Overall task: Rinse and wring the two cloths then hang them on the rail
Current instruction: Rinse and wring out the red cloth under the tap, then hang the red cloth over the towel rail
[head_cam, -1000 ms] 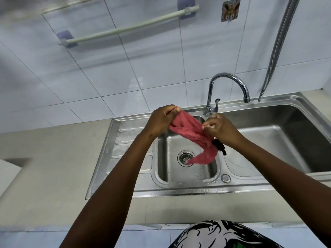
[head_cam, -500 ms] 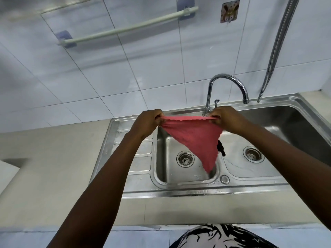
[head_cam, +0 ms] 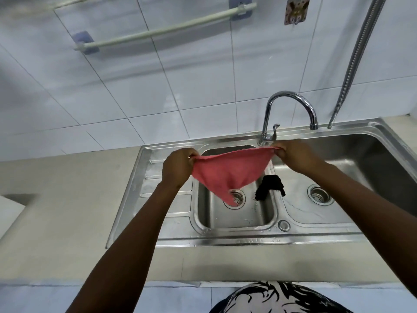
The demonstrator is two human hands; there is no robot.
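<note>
Pink cloth (head_cam: 228, 170) is stretched flat at centre frame over the small sink basin (head_cam: 255, 213), left hand (head_cam: 178, 166) & right hand (head_cam: 293, 157) each pinching a top corner. Looks soft, limp, prob damp and light; corners are the best grip. Black cloth (head_cam: 269, 187) sits on the basin divider. Rail (head_cam: 162, 30) is upper left, bare.

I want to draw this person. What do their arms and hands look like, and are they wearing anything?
Both arms are bare, with no sleeves showing. The left hand and right hand wear no gloves; no watch or bracelet shows. Low in the picture is a black-and-white patterned garment.
</note>
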